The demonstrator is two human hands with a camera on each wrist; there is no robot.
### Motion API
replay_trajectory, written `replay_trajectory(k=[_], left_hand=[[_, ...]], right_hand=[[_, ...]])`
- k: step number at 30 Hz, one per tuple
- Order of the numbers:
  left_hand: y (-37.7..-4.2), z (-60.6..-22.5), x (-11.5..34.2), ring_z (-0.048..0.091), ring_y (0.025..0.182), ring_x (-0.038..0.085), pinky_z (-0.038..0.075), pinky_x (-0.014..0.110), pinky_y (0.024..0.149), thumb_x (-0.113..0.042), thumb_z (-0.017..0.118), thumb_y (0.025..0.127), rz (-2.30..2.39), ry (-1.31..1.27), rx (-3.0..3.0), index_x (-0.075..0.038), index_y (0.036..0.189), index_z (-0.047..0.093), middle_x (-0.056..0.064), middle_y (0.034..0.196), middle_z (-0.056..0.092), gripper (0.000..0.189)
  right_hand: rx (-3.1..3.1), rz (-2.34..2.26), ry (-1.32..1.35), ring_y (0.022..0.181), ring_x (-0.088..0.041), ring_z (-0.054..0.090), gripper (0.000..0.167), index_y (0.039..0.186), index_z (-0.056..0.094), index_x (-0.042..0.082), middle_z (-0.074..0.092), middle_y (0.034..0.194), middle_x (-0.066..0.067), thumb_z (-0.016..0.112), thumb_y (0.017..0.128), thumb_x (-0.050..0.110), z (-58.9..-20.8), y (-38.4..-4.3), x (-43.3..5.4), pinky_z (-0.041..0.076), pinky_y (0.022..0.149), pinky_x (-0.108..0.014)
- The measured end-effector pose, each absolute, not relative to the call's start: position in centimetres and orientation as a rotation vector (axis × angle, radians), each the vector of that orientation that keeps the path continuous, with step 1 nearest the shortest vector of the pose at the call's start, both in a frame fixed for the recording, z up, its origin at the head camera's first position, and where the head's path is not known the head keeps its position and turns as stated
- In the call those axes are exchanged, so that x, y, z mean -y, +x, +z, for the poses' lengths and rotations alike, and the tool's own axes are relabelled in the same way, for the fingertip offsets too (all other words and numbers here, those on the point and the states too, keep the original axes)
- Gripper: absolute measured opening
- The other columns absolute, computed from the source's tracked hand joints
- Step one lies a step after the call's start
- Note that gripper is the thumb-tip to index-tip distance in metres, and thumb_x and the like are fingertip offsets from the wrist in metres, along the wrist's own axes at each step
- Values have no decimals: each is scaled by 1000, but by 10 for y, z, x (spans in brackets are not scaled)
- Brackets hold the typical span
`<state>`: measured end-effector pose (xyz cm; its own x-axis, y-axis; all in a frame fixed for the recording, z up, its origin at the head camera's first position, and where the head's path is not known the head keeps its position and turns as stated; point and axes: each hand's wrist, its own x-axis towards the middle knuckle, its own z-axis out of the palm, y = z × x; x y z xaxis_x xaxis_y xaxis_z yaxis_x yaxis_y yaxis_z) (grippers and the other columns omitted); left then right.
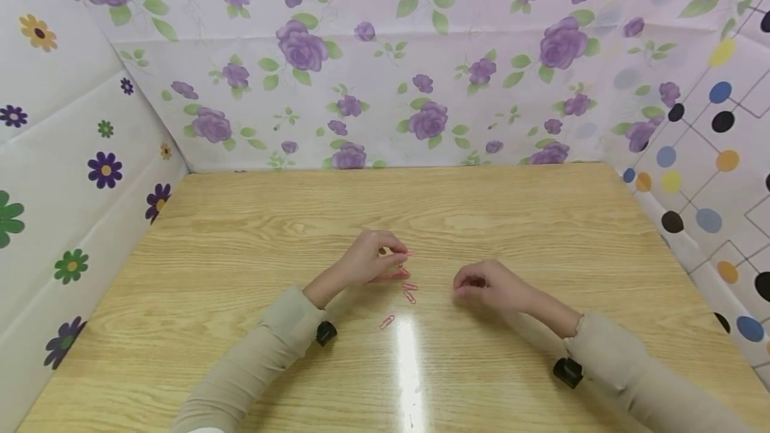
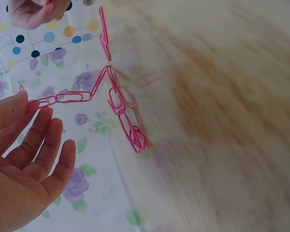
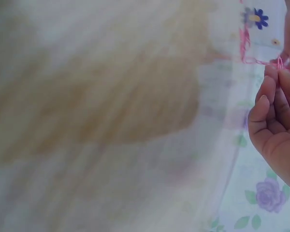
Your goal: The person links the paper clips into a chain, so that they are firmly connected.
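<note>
My left hand [image 1: 371, 258] pinches the end of a chain of linked pink paper clips [image 2: 73, 97] between thumb and forefinger. From the fingertips the chain hangs down to the table, where its other links [image 2: 117, 100] lie. To the right, apart from the chain, my right hand [image 1: 490, 284] is held above the table. Its thumb and forefinger pinch a pink paper clip [image 3: 280, 63], mostly hidden by the fingers. Between the hands lie loose pink paper clips [image 1: 410, 297], two of them close together. A separate paper clip [image 1: 387, 321] lies nearer to me.
The wooden table [image 1: 517, 212] reaches back to a purple-flowered cloth wall [image 1: 385, 112]. A daisy-patterned cloth [image 1: 78, 199] stands along the left, a dotted cloth [image 1: 704, 186] along the right. Light reflects off the table's front middle.
</note>
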<state>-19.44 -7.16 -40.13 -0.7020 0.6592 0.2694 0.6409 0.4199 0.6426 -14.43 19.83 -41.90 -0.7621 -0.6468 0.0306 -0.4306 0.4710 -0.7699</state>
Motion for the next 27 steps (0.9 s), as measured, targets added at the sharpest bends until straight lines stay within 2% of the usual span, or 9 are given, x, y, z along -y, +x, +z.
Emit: replay_trajectory(k=[3,7,9,17,22,27], left_hand=[[-195,-401,71,60,78,12,49,24,68,-10,65,84,1164,1194,-2635,-3,89,70,3,86,67,10],[-195,-400,71,60,79,13,50,28,69,-11,64,85,1144,1198,-2648,-2,90,70,4,86,68,11],[-196,-399,70,61,79,14,50,29,69,-11,64,85,1133,1206,-2659,-2,90,70,4,87,68,12],[-197,-399,71,61,75,13,50,26,67,-11,64,85,1105,1240,-2658,-1,90,71,5,85,68,13],[-196,-398,71,61,75,13,51,30,67,-10,64,85,1117,1240,-2653,-1,90,71,6,85,68,12],[-194,-396,71,61,76,13,49,25,67,-10,64,85,1111,1217,-2650,0,90,71,5,86,68,13]], right_hand=[[-2504,-1211,-871,62,-10,51,8,89,66,3,65,77,-4,60,87,8,-415,-150,-195,42,55,-22],[-2509,-1289,-833,67,-22,60,9,92,65,0,66,78,-6,61,86,5,-411,-155,-192,46,55,-24],[-2503,-1318,-834,68,-27,62,10,93,65,-2,66,78,-7,61,86,4,-409,-157,-191,48,55,-24],[-2473,-1425,-802,68,-31,60,21,107,63,-4,66,79,-12,59,87,0,-409,-162,-185,46,55,-24],[-2435,-1477,-765,72,-26,62,17,98,68,-3,66,88,-18,55,87,0,-409,-162,-184,50,61,-27],[-2428,-1437,-767,80,-18,63,17,99,67,-5,67,91,-16,61,85,4,-406,-162,-184,51,69,-27]])
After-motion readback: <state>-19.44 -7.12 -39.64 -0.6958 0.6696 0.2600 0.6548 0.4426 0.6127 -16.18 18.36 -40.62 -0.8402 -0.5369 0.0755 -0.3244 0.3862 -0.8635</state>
